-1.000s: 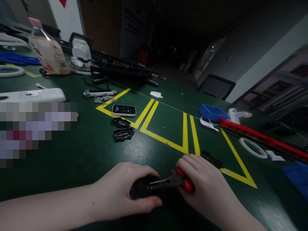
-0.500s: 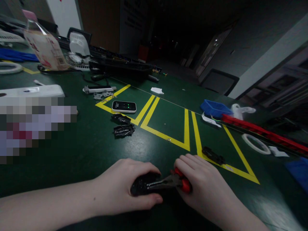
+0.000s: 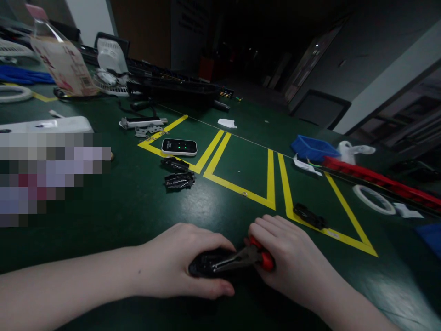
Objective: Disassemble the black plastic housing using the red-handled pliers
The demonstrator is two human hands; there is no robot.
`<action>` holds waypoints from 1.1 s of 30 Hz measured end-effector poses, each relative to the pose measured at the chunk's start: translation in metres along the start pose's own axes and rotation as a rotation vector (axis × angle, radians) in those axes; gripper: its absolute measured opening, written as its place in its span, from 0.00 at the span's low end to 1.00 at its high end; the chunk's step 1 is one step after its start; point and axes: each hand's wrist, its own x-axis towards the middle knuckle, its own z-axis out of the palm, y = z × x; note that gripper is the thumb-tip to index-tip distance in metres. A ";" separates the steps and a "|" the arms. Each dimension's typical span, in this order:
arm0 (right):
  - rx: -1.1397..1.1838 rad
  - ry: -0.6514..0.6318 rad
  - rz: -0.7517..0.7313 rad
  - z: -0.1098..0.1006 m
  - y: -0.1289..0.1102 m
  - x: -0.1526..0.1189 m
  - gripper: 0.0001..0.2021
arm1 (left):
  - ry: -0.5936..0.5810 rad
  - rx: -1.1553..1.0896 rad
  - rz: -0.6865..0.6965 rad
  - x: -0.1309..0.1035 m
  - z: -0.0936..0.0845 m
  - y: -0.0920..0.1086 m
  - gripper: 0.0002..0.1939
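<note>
My left hand is closed around a dark black plastic part, thumb on the near side and fingers over the far side. My right hand grips the red handles of a pair of long-nose pliers. The metal jaws point left and lie against the black part; exactly what they pinch is too dark to make out. Similar black parts lie on the table: a pair ahead of my left hand, and one just beyond my right hand.
Yellow tape marks boxes on the green table. A small white-edged device with green lights sits ahead. A utility knife and a bottle are at left. A blue bin, red strip and tape roll are at right.
Both hands keep their holds on the black part and the pliers, with barely any movement. The view has tilted slightly, shifting the table things a little.
</note>
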 end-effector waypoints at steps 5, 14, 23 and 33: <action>-0.020 0.002 -0.060 -0.001 0.004 0.003 0.10 | -0.047 0.023 0.043 0.000 -0.001 -0.002 0.22; -0.128 0.070 -0.118 -0.001 0.002 0.001 0.07 | -0.081 0.082 0.031 -0.001 -0.002 -0.001 0.21; -0.241 0.137 -0.094 -0.005 0.002 -0.001 0.04 | 0.005 0.050 -0.096 0.001 0.001 0.004 0.20; -0.128 0.091 -0.058 -0.006 0.005 0.000 0.06 | 0.075 0.169 -0.076 -0.001 0.001 0.003 0.20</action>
